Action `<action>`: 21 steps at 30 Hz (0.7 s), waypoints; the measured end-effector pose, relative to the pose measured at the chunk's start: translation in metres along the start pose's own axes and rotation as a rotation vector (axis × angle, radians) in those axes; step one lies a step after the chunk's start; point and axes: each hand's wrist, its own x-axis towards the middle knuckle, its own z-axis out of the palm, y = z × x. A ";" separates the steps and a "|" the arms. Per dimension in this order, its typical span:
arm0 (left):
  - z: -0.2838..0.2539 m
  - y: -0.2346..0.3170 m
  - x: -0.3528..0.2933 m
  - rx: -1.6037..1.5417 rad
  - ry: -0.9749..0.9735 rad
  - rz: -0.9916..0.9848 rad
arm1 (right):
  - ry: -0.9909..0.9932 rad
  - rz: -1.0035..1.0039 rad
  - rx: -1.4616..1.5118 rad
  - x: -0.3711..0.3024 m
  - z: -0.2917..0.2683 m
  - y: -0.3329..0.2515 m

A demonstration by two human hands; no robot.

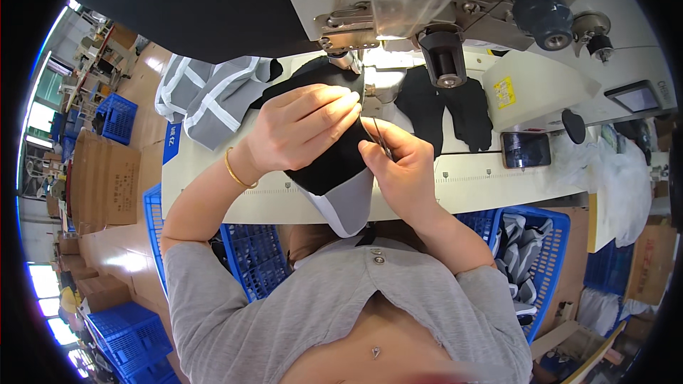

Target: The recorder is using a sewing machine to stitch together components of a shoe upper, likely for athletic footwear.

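Note:
A black fabric piece (327, 171) with a grey, white-edged end (348, 206) lies under the needle area of a sewing machine (348, 53) and hangs over the table's front edge. My left hand (302, 128) is closed, fingertips pinching the black cloth near the presser foot. Just right of it, my right hand (405, 167) is closed around slim, dark, pointed tweezers (380, 139), whose tips are close to the cloth's edge. The fingers hide part of the cloth and tool.
Grey pieces with white strips (206, 92) are heaped on the left of the table; black cut pieces (441, 110) lie right of the needle. A phone (526, 149) rests farther right. Blue baskets (544, 242) stand below the table edge, the right one holding grey pieces.

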 end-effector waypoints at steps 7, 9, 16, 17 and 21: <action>0.002 0.003 0.009 0.051 -0.036 -0.060 | 0.021 -0.113 -0.055 0.013 -0.008 -0.003; 0.004 0.001 0.011 0.071 -0.026 -0.058 | 0.021 -0.101 -0.049 0.017 -0.009 -0.008; 0.009 0.001 0.009 0.146 -0.015 -0.098 | 0.003 -0.090 -0.075 0.024 -0.014 -0.005; 0.008 0.000 0.007 0.163 -0.017 -0.100 | 0.014 -0.116 -0.073 0.024 -0.012 -0.005; 0.009 -0.001 0.005 0.162 -0.015 -0.087 | 0.049 -0.109 0.008 0.023 -0.015 -0.004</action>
